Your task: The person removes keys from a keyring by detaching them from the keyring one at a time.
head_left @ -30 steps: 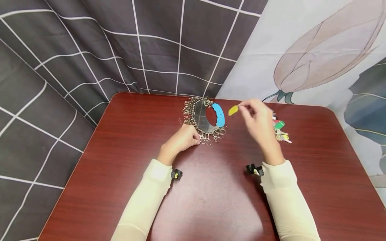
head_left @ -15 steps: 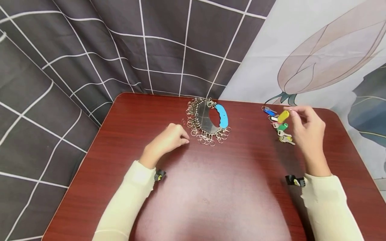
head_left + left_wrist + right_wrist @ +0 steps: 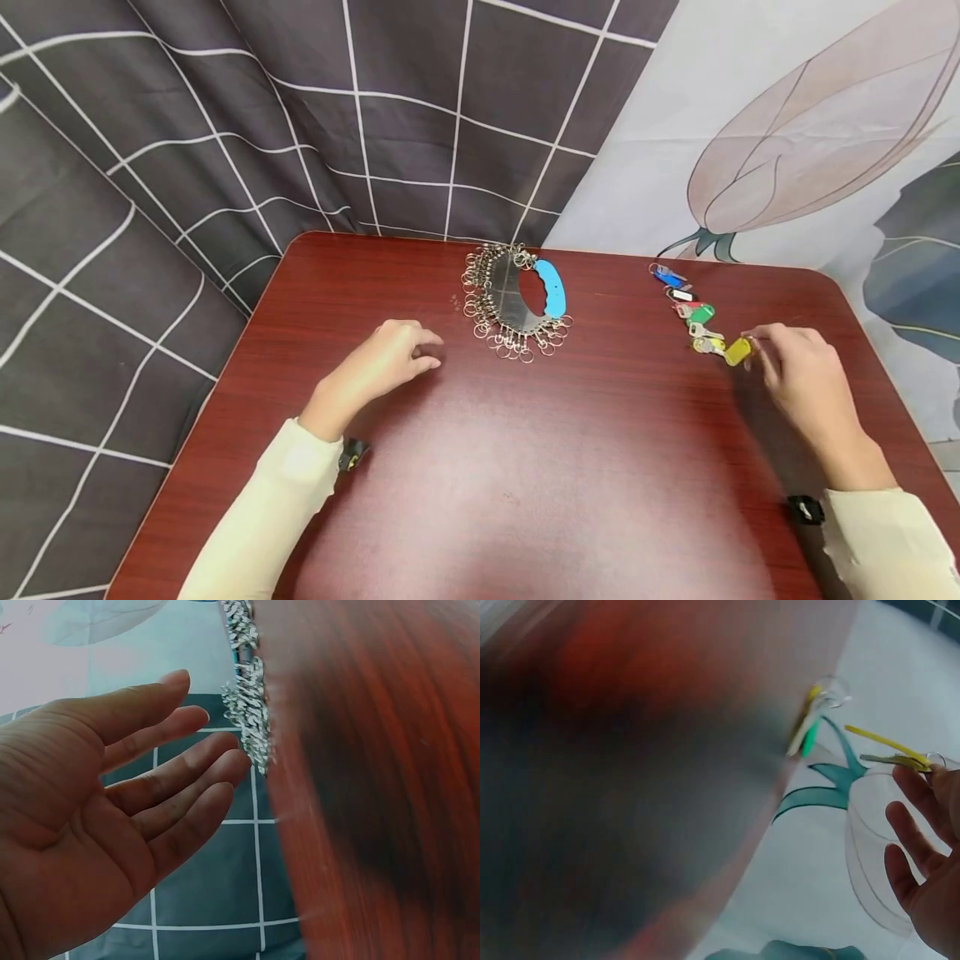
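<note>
In the head view my right hand (image 3: 808, 379) pinches a yellow key tag (image 3: 738, 351) by its ring end, low over the table's right side. The right wrist view shows a key (image 3: 885, 759) hanging on the same ring. Just left of it lies a row of tagged keys, among them a green tag (image 3: 701, 314) and a blue tag (image 3: 667, 279). My left hand (image 3: 382, 358) hovers with relaxed fingers and holds nothing. To its right lies a key holder, a grey crescent plate (image 3: 512, 296) with a blue grip (image 3: 552, 289) and several clips with rings.
The reddish-brown table (image 3: 585, 433) ends at the back against a dark grid-patterned curtain (image 3: 405, 125) and a pale flower-patterned curtain (image 3: 645, 192). A white tag (image 3: 681, 295) and another yellow tag (image 3: 712, 343) lie in the key row.
My right hand has carried the yellow key tag from beside the key holder to the right, then nearer me, down by the key row. My left hand has drawn back left from the holder, fingers loosening.
</note>
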{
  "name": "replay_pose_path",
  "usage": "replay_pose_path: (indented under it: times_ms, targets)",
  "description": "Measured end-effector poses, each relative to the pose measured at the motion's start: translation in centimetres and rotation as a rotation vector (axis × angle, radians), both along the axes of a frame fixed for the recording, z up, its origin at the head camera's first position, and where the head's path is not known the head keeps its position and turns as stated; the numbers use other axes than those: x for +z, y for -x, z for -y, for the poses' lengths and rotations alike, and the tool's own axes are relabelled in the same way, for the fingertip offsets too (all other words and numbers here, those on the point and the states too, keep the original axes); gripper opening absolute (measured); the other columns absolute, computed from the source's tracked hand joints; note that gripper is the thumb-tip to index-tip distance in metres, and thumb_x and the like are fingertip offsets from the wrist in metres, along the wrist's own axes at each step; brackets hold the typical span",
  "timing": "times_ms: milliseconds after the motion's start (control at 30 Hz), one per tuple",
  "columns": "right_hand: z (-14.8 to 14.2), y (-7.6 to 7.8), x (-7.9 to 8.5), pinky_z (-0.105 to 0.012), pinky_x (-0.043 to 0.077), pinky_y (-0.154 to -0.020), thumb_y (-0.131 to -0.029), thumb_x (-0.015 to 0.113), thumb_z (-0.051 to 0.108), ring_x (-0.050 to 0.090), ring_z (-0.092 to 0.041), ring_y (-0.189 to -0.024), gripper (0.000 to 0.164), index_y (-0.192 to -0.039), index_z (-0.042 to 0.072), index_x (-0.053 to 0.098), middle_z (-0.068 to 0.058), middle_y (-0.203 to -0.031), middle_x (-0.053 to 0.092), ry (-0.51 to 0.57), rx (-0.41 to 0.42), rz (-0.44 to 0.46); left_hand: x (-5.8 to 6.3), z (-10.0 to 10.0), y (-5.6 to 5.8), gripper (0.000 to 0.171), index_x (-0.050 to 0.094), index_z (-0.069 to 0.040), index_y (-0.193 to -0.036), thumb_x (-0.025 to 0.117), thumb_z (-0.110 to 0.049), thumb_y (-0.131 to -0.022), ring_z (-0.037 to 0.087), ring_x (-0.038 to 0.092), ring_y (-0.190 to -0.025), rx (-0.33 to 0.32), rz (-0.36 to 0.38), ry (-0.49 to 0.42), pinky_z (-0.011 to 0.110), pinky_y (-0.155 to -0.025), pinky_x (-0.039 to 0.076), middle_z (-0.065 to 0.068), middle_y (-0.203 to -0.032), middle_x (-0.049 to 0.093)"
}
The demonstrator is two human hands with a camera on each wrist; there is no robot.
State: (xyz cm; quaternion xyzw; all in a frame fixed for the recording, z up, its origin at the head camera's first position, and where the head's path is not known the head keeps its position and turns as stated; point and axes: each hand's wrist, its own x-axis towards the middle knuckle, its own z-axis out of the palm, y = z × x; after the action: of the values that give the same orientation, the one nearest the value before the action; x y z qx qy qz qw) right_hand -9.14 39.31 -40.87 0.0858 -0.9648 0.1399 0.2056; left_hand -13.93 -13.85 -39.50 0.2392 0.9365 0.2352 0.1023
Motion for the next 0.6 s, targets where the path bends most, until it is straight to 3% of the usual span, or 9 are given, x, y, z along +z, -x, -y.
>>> replay_pose_path:
  times_ms: [167,267,433,600]
  targets:
    - [-0.1,-0.2,-0.6,-0.061,0.044,-0.076,-0.082,0.071,-0.003,0.058,-0.045,-0.100,0.024,-0.103,0.006,0.066,-0.021,-0.100,0.073,-0.213,0.103,-0.013,-0.4,0.7,-0.3,0.033,0.073,-0.002,-0.122,0.074,-0.020,-0.095,0.026,0.072,-0.099,-0.002,-0.021,0.019,0.042,-0.092,0.058,0.013,-0.111,0.075]
    - [0.8,0.2,-0.8,-0.059,0.043,-0.072,-0.081,0.075,0.001,0.058,-0.043,-0.099,0.023,-0.101,0.007,0.066,-0.020,-0.103,0.070,-0.282,0.158,-0.009,-0.8,1.1,-0.4,0.032,0.072,-0.001,-0.121,0.073,-0.022,-0.096,0.029,0.071,-0.106,0.005,-0.050,0.024,0.046,-0.097,0.056,0.013,-0.114,0.074]
    - [2.6,1.5,-1.6,-0.055,0.041,-0.066,-0.080,0.076,-0.001,0.054,-0.042,-0.090,0.018,-0.090,0.008,0.064,-0.018,-0.096,0.062,-0.344,0.252,-0.020,-1.0,1.5,-0.9,0.034,0.072,-0.002,-0.122,0.072,-0.025,-0.097,0.031,0.068,-0.114,0.018,-0.098,0.028,0.048,-0.102,0.053,0.014,-0.119,0.072]
    - [4.3,2.7,-2.5,-0.049,0.038,-0.058,-0.079,0.080,0.003,0.052,-0.040,-0.080,0.019,-0.079,0.007,0.062,-0.018,-0.088,0.059,-0.360,0.321,-0.055,-1.1,1.6,-1.2,0.043,0.067,-0.007,-0.134,0.070,-0.031,-0.098,0.037,0.055,-0.135,0.014,-0.108,0.057,0.055,-0.114,0.043,0.018,-0.142,0.061]
